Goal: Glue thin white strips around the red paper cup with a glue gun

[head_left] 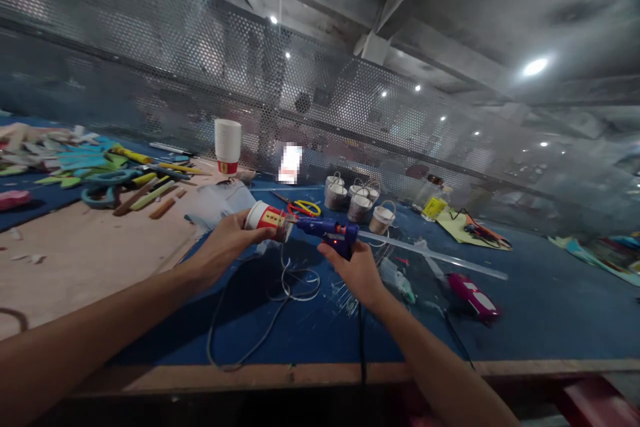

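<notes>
My left hand (pixel 239 238) is wrapped round a red and white paper cup (pixel 270 219) tipped on its side, its base end facing right. A grey cord (pixel 287 293) trails from the cup down onto the blue table. In my right hand (pixel 361 271) is a blue glue gun (pixel 327 230), held level with its nozzle at the cup's base end. A long clear glue stick (pixel 440 253) sticks out of the back of the gun. Whether the nozzle touches the cup I cannot tell.
Several cord-wrapped small cups (pixel 359 203) stand behind the gun, near yellow-handled scissors (pixel 305 208). A stack of paper cups (pixel 228 145) rises at the back left. Tools and teal scissors (pixel 103 188) lie on a wooden board (pixel 100 260). A magenta device (pixel 473 297) lies right.
</notes>
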`<state>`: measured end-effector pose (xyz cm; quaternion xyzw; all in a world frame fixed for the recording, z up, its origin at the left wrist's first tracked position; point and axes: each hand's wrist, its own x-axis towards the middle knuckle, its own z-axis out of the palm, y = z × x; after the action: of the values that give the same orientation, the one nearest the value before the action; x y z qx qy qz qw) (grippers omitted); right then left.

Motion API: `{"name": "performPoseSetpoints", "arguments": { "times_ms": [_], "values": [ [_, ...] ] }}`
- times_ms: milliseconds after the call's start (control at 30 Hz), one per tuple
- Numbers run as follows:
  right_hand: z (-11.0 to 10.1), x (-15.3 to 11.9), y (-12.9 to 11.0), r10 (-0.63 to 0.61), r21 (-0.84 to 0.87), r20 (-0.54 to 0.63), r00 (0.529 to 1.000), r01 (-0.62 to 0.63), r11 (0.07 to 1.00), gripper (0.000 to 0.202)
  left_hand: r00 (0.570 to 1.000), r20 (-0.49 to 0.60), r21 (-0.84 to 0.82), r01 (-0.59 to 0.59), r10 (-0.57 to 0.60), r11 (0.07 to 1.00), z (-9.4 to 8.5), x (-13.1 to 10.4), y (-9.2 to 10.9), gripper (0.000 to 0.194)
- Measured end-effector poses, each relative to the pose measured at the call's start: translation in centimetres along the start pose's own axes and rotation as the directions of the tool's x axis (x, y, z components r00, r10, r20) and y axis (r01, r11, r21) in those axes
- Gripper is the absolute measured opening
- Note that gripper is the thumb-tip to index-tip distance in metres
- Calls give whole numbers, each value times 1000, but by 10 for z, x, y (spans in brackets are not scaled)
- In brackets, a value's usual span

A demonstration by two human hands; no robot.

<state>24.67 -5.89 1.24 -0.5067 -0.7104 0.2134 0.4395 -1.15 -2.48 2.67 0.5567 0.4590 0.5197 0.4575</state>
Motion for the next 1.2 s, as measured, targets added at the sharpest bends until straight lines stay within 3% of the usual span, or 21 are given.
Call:
{"name": "performPoseSetpoints", "arguments": {
  "times_ms": [400,767,1200],
  "values": [
    [5,-3,2,-109,-154,-18,994,105,982,38,999,49,35,-3,1,999,1,1,-4,27],
    [6,-3,15,-157,-353,-6,988,145,925,40,999,47,-14,-20,21,1000,4,-1,-4,31],
    [2,-4,10,-185,-502,38,982,179,846,44,999,48,-5,-23,24,1000,3,-2,-3,29]
  ]
}}
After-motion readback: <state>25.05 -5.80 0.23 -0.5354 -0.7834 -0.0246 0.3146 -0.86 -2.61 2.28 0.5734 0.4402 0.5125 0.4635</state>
